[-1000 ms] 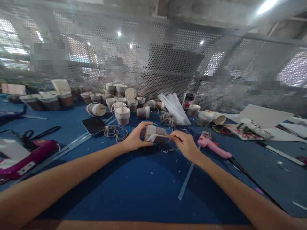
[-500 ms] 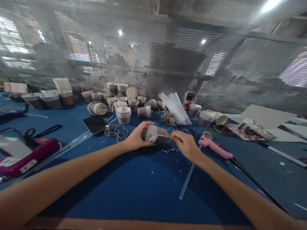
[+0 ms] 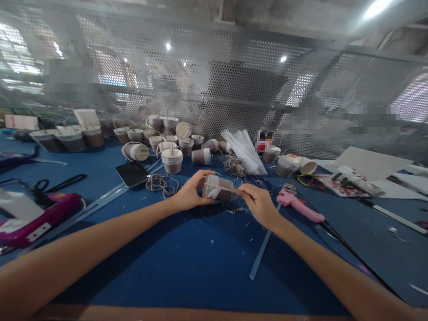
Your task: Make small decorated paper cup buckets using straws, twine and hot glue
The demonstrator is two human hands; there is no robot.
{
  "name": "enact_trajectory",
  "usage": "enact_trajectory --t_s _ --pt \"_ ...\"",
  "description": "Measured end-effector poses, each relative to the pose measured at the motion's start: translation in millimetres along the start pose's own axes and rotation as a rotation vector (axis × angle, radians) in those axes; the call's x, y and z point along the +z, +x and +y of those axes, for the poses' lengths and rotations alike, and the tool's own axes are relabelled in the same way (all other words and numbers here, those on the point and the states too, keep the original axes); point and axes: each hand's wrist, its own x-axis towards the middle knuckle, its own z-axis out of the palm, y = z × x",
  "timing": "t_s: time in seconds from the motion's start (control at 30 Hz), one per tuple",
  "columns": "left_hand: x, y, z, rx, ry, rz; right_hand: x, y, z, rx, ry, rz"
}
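My left hand (image 3: 190, 191) is wrapped round a small cup (image 3: 219, 192), which lies tilted on its side above the blue table. Brown cord winding and a white band cover the cup's wall. Across it runs a straight, thin tan strand of cord (image 3: 222, 187). The far end of that strand is pinched between the fingertips of my right hand (image 3: 262, 204), just right of the cup. A pink glue gun (image 3: 301, 207) lies to the right of my right hand, and a clear glue stick (image 3: 261, 254) lies below it.
Several wrapped cups (image 3: 172, 160) with handles stand at the back. A coil of cord (image 3: 162, 184) and a black phone-like slab (image 3: 132, 174) lie left. Clear plastic strips (image 3: 245, 151) lean behind my hands. A magenta power strip (image 3: 50, 216) sits far left, white sheets (image 3: 371, 162) far right.
Almost nothing differs. Both hands keep their hold on the cup and the strand, with at most a very slight shift of my right hand.
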Motion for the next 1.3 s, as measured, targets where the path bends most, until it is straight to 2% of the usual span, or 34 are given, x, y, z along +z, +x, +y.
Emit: enact_trajectory --t_s 0.17,0.37,0.53,0.63,0.73,0.87,0.97,1.13,1.3 --pt "-0.4 -0.7 -3.8 -0.018 -0.066 -0.023 2.1 -1.7 1.6 -0.021 0.022 -0.045" --pt "0.4 -0.1 -1.6 -0.019 -0.066 -0.024 2.1 -1.5 1.2 0.012 0.003 0.077" --pt "1.3 0.2 0.7 -0.047 -0.065 -0.004 2.4 -0.7 1.2 0.014 0.014 -0.015" --pt "1.6 0.1 0.8 -0.051 -0.113 -0.012 2.8 -1.6 0.4 0.017 0.022 -0.026" --pt "1.1 -0.1 -0.1 -0.049 -0.144 -0.013 2.2 -2.6 -0.2 0.076 0.049 0.014" --pt "-0.5 0.6 -2.5 -0.060 -0.123 0.008 0.1 -3.5 1.1 0.242 0.161 0.086" --pt "-1.2 1.5 -4.9 -0.106 -0.133 -0.026 0.0 -3.6 2.3 0.315 0.240 0.095" --pt "-0.6 2.4 -6.6 -0.116 -0.178 -0.009 4.4 -3.6 2.6 0.359 0.341 0.039" --pt "0.0 2.8 -6.1 -0.145 -0.143 -0.042 5.1 -4.2 1.4 0.311 0.301 0.003"
